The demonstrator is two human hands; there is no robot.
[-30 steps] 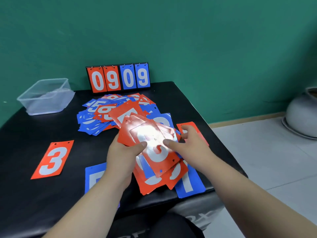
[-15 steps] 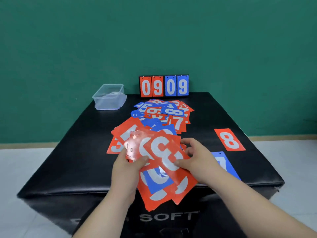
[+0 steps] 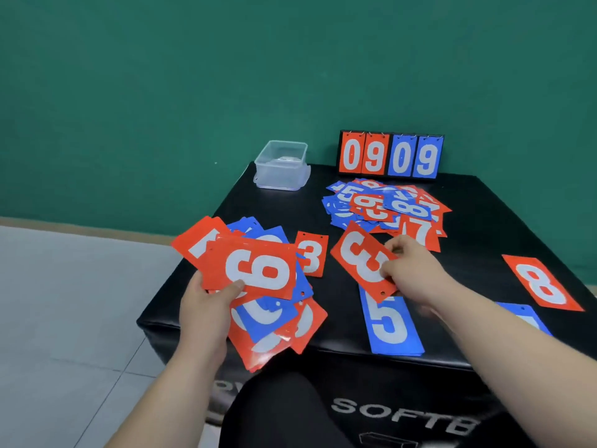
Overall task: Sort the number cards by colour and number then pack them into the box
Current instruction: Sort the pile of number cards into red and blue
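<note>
My left hand [image 3: 206, 310] grips a fanned bunch of red and blue number cards [image 3: 258, 286] over the near left corner of the black block; a red 9 lies on top. My right hand [image 3: 410, 270] pinches a single red 3 card [image 3: 358, 257] held slanted above the block. A red 3 [image 3: 311, 253] lies flat between the two hands. A blue 5 [image 3: 389, 321] lies below my right hand, a red 8 [image 3: 542, 282] at the right. A loose heap of mixed cards [image 3: 384, 205] sits farther back. The clear plastic box [image 3: 281, 164] stands at the back left, lidless.
A small scoreboard [image 3: 391, 155] reading 0 9 0 9 stands at the back edge against the green wall. Another blue card [image 3: 523, 316] peeks out beside my right forearm. The black padded block [image 3: 484, 221] drops off to grey floor tiles on the left.
My right hand has pulled the red 3 off the bunch and carried it rightward, away from my left hand. A red 9 now tops the bunch. The camera has swung to the left.
</note>
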